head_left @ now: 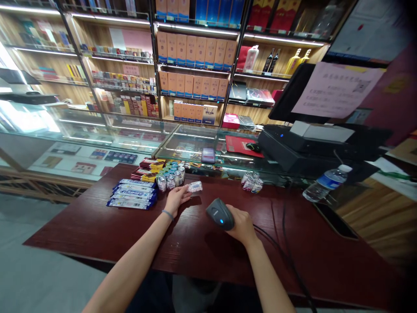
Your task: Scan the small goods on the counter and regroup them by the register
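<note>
— At the centre of the frame, what does each hand grip?
— The left hand [176, 198] pinches a small clear plastic bottle [195, 187] above the dark red wooden table [97, 226]; the right hand [239, 224], just right of it, is closed around a dark grey handheld barcode scanner [220, 214].
— And nearby?
— Blue flat packets [133, 194] left; a clear water bottle [324, 182] lying far right.

bare tabletop [97, 226] left, gum jars [171, 178] ahead, cable [276, 243] right

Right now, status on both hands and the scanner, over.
Left hand holds small jar at fingertips. Right hand grips scanner, aimed toward jar. Nothing between them; more jars behind on table.
</note>
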Motion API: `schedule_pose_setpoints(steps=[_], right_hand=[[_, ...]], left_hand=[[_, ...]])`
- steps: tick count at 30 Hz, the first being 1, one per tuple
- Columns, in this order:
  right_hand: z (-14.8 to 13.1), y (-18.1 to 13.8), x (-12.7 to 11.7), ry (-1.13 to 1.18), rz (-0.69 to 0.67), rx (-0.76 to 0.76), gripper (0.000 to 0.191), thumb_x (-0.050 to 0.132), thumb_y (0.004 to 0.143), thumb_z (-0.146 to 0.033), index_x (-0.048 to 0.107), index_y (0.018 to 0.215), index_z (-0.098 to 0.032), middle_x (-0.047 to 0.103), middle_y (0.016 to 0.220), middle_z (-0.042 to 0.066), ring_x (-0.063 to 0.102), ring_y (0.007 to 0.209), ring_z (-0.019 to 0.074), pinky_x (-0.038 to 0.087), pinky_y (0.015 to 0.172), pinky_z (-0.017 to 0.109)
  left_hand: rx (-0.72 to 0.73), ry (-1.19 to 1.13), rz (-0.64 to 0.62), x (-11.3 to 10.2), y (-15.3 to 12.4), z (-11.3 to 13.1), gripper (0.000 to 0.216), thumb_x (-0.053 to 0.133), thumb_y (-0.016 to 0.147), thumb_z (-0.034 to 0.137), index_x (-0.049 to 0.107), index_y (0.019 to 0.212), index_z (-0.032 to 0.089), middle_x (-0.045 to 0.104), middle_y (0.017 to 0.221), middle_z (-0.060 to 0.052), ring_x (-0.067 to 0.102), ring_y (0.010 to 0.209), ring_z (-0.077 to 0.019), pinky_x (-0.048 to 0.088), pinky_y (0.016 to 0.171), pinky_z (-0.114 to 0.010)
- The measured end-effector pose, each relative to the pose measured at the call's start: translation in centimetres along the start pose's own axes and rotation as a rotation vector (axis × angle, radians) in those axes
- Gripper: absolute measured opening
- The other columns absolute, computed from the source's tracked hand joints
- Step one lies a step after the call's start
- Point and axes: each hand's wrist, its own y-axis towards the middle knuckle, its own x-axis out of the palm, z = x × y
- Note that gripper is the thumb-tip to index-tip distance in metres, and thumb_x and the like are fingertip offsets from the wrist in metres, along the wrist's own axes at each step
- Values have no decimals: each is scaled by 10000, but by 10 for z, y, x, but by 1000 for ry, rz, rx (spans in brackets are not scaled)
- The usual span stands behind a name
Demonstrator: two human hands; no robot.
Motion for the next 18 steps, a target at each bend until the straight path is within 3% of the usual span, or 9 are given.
schedule_pose_setpoints(steps=[6,13,18], right_hand=[[-2,1,-6,59,-6,37,407,589,695,-227,527,1095,-184,719,870,56,714,766,216,517,644,275],[2,-2,-6,19,90,67,410,596,725,-249,520,1122,-180,716,860,54,715,735,222,527,631,290],[11,-4,-10,29,122,97,358,604,777,-297,537,1110,-186,718,865,53,715,739,218,534,640,289]], left_hand=[[-16,6,21,3,-3,5,374,758,784,380,669,1027,110,705,1014,-134,699,833,-155,586,722,-243],[13,-39,-49,-3,-2,1,373,786,747,381,649,982,126,709,989,-124,691,859,-172,581,756,-282],[85,-106,-113,-2,-4,0,436,795,734,356,614,1084,168,691,981,-69,675,826,-144,572,810,-319]])
